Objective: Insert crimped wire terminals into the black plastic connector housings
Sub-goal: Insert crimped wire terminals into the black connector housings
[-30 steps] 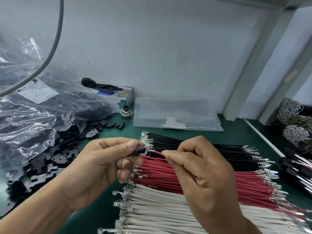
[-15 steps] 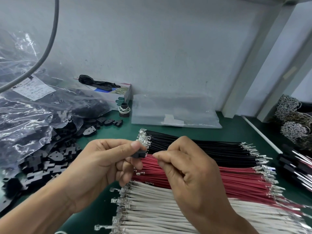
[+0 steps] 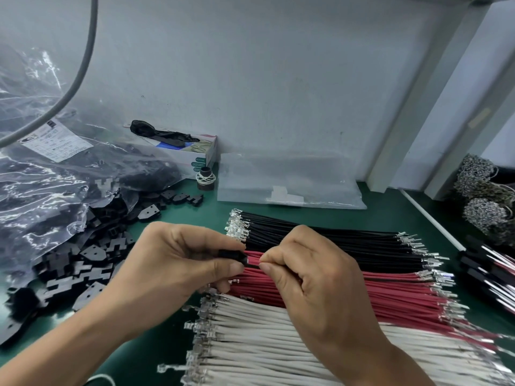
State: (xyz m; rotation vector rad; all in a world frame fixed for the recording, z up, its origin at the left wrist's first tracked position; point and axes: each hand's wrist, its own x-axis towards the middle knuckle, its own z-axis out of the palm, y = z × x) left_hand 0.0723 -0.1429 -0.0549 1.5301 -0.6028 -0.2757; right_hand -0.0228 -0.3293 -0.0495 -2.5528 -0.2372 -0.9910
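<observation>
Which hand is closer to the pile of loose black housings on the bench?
Left. The left hand is right beside the pile of loose black housings, at its right edge, while the right hand is farther right, over the red wires.

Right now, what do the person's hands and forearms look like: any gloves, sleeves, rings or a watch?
Both the left hand and the right hand are bare: no gloves, rings or watch show. Both forearms are uncovered as far as the picture reaches, with no sleeve in view.

Black housing (image 3: pixel 232 256) mid-air; red wire (image 3: pixel 252 259) entering right end.
</observation>
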